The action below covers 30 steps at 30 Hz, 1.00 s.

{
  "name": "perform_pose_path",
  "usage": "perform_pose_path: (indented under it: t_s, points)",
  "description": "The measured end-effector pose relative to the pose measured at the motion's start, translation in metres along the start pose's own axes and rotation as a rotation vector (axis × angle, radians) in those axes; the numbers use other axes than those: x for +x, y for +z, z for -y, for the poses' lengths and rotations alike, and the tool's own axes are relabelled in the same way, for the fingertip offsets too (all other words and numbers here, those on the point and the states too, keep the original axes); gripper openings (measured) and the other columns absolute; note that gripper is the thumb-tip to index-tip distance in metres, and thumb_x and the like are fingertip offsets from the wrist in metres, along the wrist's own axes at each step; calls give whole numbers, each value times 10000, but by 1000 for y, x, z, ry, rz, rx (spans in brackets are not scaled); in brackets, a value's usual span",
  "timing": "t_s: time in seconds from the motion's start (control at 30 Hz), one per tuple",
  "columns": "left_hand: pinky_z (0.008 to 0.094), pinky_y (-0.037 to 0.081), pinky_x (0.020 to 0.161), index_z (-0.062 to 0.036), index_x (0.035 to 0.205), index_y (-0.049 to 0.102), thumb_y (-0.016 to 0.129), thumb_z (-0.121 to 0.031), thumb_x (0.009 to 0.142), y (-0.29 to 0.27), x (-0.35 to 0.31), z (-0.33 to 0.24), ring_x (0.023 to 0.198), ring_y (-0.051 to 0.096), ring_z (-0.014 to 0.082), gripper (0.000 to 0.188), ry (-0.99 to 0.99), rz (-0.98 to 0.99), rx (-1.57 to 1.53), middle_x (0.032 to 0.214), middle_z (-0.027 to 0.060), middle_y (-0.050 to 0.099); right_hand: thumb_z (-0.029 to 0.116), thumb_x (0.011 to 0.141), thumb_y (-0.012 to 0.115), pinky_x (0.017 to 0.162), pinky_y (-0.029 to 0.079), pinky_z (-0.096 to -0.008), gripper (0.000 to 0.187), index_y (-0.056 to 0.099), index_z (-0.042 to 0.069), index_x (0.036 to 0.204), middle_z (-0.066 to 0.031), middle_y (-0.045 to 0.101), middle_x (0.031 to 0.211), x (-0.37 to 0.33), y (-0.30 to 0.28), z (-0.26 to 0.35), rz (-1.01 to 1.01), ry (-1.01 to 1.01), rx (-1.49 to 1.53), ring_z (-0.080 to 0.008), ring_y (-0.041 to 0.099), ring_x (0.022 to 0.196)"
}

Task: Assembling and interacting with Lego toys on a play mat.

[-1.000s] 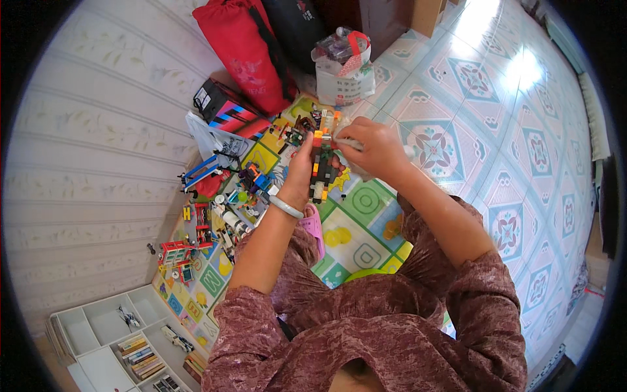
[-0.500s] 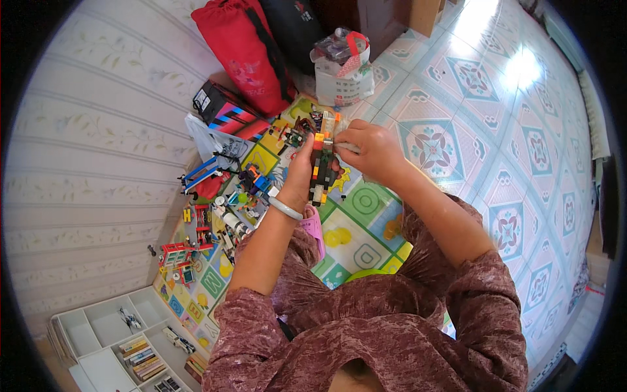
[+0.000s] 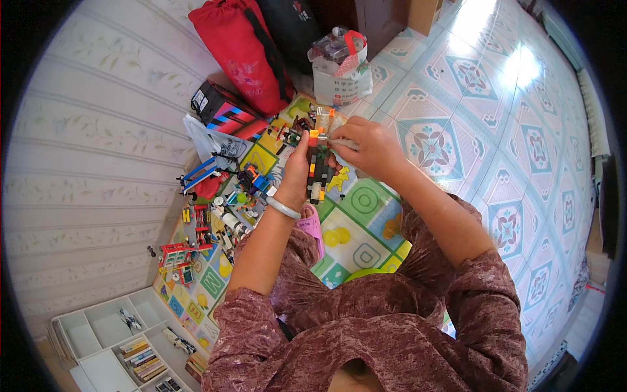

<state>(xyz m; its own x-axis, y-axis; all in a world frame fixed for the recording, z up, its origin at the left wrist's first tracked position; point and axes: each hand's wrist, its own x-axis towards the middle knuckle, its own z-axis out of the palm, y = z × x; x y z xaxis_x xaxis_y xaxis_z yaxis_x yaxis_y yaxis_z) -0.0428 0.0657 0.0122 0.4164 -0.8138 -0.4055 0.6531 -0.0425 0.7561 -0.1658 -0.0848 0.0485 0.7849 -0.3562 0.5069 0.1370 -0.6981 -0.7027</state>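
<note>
A long toy-brick model (image 3: pixel 317 171), black with orange, yellow, red and clear pieces, is held up in front of me. My left hand (image 3: pixel 299 171), with a pale bangle at its wrist, grips it from the left side, thumb along its edge. My right hand (image 3: pixel 367 145) is closed in a pinch against the model's upper right side. Whatever lies between those fingertips is too small and covered to make out. Below the hands, a play mat (image 3: pixel 366 199) with bright pictures covers the floor.
Left of my arms lie many toy-brick builds, among them a red frame piece (image 3: pixel 175 255) and a white cylinder (image 3: pixel 230 221). Farther back stand a red bag (image 3: pixel 245 55), a dark box (image 3: pixel 222 108) and a white shopping bag (image 3: pixel 341 85). A white shelf unit (image 3: pixel 108 320) is at lower left.
The model and both hands have shifted very slightly to the left and up. My right fingers remain pinched at its upper right side.
</note>
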Motion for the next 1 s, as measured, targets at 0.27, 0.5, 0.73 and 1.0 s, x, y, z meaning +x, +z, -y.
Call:
perform_pose_path:
  t_s: [0.27, 0.5, 0.73, 1.0]
  points:
    - [337, 530, 677, -31, 957, 596, 276, -557, 1022, 2, -4, -5, 664, 624, 238, 619, 47, 28, -1, 680, 97, 599, 165, 769, 701, 689, 510, -415, 131, 707, 94, 879, -109, 633, 844, -1, -7, -17, 163, 90, -324, -339, 643, 773]
    - [349, 524, 607, -52, 972, 605, 299, -563, 1016, 9, -4, -4, 633, 634, 264, 597, 34, -35, 61, 677, 113, 608, 218, 790, 681, 691, 511, -435, 143, 706, 108, 877, -126, 646, 873, 1, -6, 3, -28, 130, -23, -334, 645, 792]
    - [349, 535, 665, -29, 993, 603, 294, -552, 1020, -3, 0, 1, 665, 636, 248, 609, -3, -22, 89, 696, 111, 617, 179, 763, 673, 668, 512, -426, 125, 701, 121, 870, -98, 606, 802, 1, 0, -4, 126, -24, -187, -315, 635, 752]
    - [335, 530, 657, -36, 917, 606, 286, -559, 1019, 4, -2, -2, 666, 635, 245, 622, 64, -9, -7, 681, 101, 604, 197, 767, 662, 670, 513, -437, 115, 695, 128, 853, -79, 607, 795, 1, -6, -3, 11, 23, -192, -304, 627, 744]
